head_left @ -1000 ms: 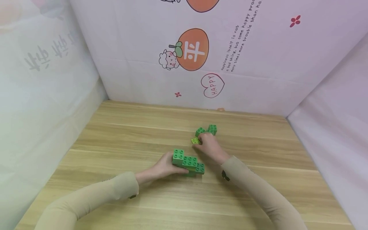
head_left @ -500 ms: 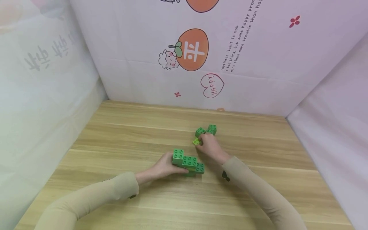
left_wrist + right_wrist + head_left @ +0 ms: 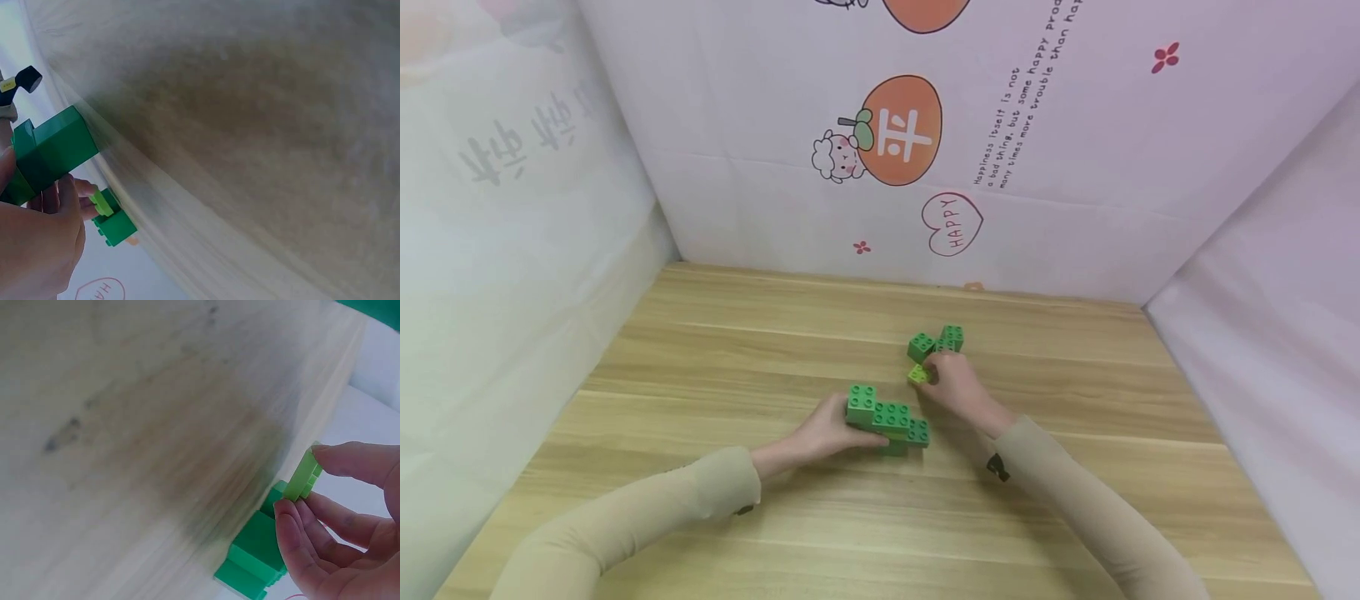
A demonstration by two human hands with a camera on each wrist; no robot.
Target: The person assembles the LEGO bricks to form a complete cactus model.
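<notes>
Shifted since the earlier head frames: right hand (image 3: 961,387) and its lime-green, studded, flat plastic brick (image 3: 917,374), slightly rightward and toward the person. Left hand's position changes only marginally.

Support, largest first: pale wood-grain tabletop (image 3: 820,525), backed by a white printed cloth wall (image 3: 760,208).

Next in size: stepped green plastic block assembly (image 3: 892,415), with a lime layer partly visible below a six-stud brick. Left hand (image 3: 829,432) grasps it from its left end, thumb along the near side; presumably this steadies it while its studded tops stay exposed.

Smaller: loose green studded plastic bricks (image 3: 921,346) grouped beyond the right hand; whether any are joined, cannot tell. Their closeness probably keeps them within easy reach.

Smallest: the lime brick, between assembly and group, nearer the group. Right thumb and fingertips pinch it at opposite ends; judged a light precision hold, leaving its underside uncovered. Contact with the tabletop: cannot tell.
</notes>
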